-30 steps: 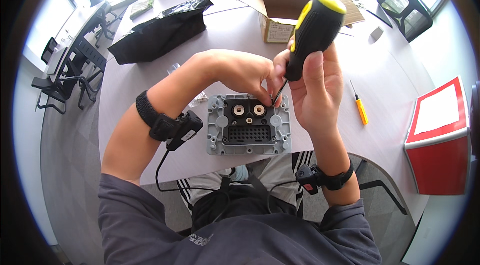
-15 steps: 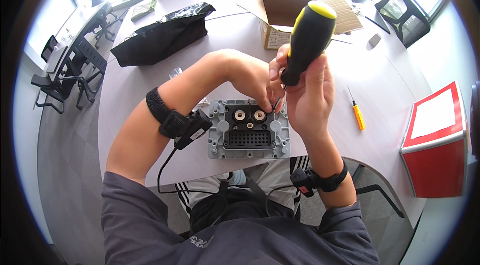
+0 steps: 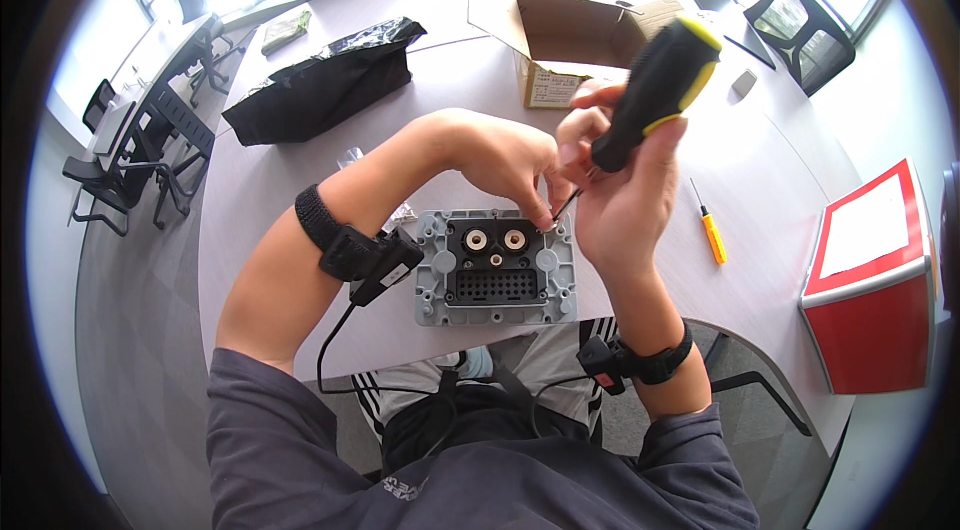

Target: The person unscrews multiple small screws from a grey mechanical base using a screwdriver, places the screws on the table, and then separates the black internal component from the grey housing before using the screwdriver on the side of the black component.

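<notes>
A grey cast housing [image 3: 430, 275] with a black connector panel [image 3: 497, 285] lies flat on the table in front of me. The panel carries two round metal-ringed ports and a grid of holes. My right hand [image 3: 625, 205] holds a large black and yellow screwdriver [image 3: 655, 95], its handle up and leaning right. The shaft slants down to the housing's far right corner. There, my left hand [image 3: 510, 165] pinches thumb and fingers together beside the screwdriver's tip; whatever lies between them is too small to make out.
A small yellow screwdriver [image 3: 712, 238] lies to the right, near a red stand [image 3: 865, 330] holding a white sheet. An open cardboard box [image 3: 555, 88] stands beyond my hands. Far left lies a black plastic bag [image 3: 320, 90]. Clear plastic pieces [image 3: 350, 158] sit behind my left forearm.
The screwdriver's handle has tipped further to the right, and my right-hand fingers have shifted on it. My left hand stays pinched at the housing's far right corner.
</notes>
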Tool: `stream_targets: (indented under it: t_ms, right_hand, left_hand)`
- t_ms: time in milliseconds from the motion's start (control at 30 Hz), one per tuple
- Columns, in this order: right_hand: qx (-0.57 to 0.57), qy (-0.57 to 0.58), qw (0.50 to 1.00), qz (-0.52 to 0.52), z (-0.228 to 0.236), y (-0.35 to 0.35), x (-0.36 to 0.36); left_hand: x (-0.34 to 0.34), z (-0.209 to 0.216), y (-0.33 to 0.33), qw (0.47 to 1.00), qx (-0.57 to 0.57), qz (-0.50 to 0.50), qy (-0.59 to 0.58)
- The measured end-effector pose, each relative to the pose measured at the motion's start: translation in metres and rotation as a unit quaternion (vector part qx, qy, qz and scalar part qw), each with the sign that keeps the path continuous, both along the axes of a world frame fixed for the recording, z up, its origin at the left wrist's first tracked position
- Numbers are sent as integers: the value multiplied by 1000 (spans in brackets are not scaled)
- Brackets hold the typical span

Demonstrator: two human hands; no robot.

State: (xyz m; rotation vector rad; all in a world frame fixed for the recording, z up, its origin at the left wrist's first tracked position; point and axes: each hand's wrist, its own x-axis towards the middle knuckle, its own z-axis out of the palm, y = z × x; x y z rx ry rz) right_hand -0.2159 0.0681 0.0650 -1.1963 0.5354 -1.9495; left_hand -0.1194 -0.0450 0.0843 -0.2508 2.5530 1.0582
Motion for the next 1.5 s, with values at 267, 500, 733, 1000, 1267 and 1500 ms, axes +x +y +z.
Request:
stream_targets:
  t_ms: [267,500,733,1000,1267,1500]
  right_hand:
    - [-193,-136,970,-50,28,20,-38]
    - [-20,-82,977,-196,5,44,-42]
    - [26,-90,994,61,4,56,-48]
    - [-8,-45,988,145,58,23,-30]
    - [-131,61,982,120,106,-7,-23]
    - [-105,-60,972,203,83,-31,-15]
  left_hand:
    - [23,21,13,926,268,146,224]
    - [77,26,42,833,109,291,458]
    - [112,33,47,789,-9,277,549]
    - [99,60,53,724,10,245,645]
    - [105,76,44,686,35,246,683]
    - [100,74,40,673,17,276,685]
